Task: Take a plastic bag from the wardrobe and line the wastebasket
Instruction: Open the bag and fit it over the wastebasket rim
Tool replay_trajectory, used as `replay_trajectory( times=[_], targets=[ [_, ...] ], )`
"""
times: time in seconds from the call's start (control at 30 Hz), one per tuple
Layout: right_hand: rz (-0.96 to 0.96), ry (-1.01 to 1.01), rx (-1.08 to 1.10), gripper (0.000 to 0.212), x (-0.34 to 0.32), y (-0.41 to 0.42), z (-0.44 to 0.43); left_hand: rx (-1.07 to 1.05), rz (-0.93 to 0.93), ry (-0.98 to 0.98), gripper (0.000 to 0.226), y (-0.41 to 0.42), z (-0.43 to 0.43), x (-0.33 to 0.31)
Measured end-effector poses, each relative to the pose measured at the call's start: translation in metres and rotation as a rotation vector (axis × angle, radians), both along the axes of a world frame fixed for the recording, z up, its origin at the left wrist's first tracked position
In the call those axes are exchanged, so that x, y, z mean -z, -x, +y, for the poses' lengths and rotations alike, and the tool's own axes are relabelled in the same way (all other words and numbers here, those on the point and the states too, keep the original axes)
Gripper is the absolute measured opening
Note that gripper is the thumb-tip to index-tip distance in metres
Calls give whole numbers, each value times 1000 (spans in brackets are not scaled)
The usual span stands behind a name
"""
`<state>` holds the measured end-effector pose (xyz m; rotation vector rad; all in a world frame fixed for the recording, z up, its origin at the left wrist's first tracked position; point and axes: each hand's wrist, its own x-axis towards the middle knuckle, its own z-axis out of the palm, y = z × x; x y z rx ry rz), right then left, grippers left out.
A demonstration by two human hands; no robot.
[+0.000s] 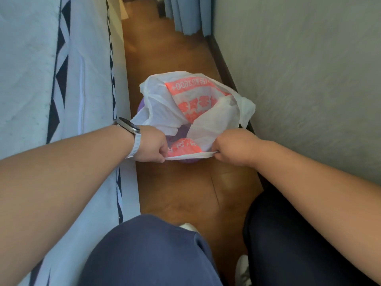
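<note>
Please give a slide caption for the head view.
Left hand and right hand stretch a white plastic bag over the purple wastebasket.

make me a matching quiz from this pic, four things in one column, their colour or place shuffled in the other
Column A
1 plastic bag
2 wastebasket
3 watch
4 curtain

Column B
a on the left wrist
b purple, mostly covered
c blue, hanging at the far end of the floor
d white with orange-pink print

Pairs: 1-d, 2-b, 3-a, 4-c
</note>
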<state>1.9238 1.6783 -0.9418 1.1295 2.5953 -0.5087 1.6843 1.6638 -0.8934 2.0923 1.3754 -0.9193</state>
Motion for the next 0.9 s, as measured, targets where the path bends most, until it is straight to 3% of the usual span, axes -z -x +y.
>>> replay_trajectory(
  times=[0.2,0.47,0.6,0.77,0.9],
  targets=[
    [150,-86,81,16,10,-11,29,-77,-136,-261,43,6,9,22],
    [263,-143,51,17,26,-10,43,-186,-328,-715,5,14,10,63],
    [191,-178,28,28,41,-10,48,-287,-392,-778,3,20,8,90],
    [120,-151,26,33,57,-11,55,-394,-418,-719,9,15,7,114],
    [214,-94,90,33,56,-12,55,-271,-407,-757,20,13,0,105]
  ],
)
